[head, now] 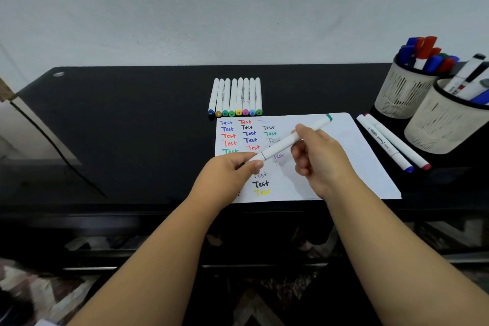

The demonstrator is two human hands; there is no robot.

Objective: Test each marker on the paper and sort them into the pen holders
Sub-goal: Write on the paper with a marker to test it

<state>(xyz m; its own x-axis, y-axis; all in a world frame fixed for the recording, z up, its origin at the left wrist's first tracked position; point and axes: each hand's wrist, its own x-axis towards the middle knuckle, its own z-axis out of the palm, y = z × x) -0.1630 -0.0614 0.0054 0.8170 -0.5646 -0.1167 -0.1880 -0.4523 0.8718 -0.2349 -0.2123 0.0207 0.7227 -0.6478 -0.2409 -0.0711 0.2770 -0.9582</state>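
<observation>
Both hands on one white marker, held slantwise above paper. Left hand pinches near-end cap; right hand curled round barrel mid-length, green end poking out beyond it. Row of eight markers past hands on counter. Two loose markers rt of right hand, two pen holders further rt, both w/ markers inside.
</observation>
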